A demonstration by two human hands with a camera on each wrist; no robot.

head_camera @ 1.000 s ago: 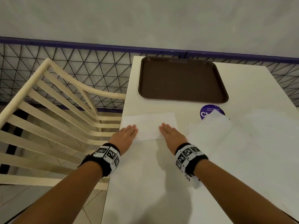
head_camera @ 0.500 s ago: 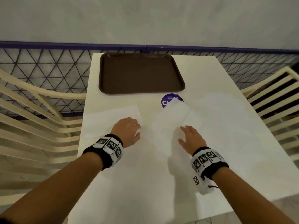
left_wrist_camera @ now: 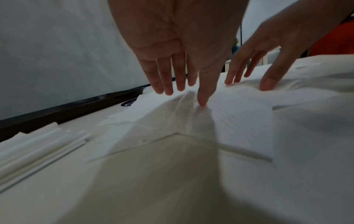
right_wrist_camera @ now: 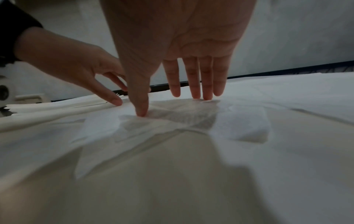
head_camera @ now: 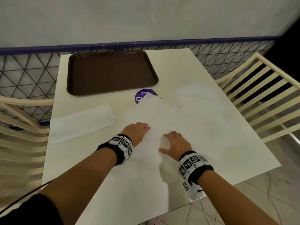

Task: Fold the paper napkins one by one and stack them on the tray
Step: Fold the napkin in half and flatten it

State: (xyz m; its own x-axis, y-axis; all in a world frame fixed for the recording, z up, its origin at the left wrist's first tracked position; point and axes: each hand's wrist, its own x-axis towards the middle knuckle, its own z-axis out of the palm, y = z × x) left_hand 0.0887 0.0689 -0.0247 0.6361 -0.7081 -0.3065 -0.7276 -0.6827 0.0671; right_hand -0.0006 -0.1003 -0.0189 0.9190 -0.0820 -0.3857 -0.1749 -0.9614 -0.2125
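A brown tray (head_camera: 112,72) lies bare at the table's far left. One folded white napkin (head_camera: 81,120) rests on the table in front of it, and in the left wrist view it shows as a layered napkin (left_wrist_camera: 38,145). An unfolded napkin (head_camera: 146,112) lies at the middle, overlapping more flat napkins (head_camera: 198,111) to its right. My left hand (head_camera: 142,128) and right hand (head_camera: 165,142) both rest on this napkin's near part with straight fingers. The left thumb tip (left_wrist_camera: 202,103) and the right fingertips (right_wrist_camera: 201,97) touch the paper. Neither hand holds anything.
A round purple sticker (head_camera: 141,96) on the white table (head_camera: 90,168) is partly covered by the napkin. Cream slatted chairs stand at the left (head_camera: 19,111) and right (head_camera: 266,95). A mesh fence with a blue rail (head_camera: 162,43) runs behind the table.
My left hand has let go of the folded napkin and moved right onto the unfolded one, beside my right hand. The folded napkin stays at the left. The head view has shifted right.
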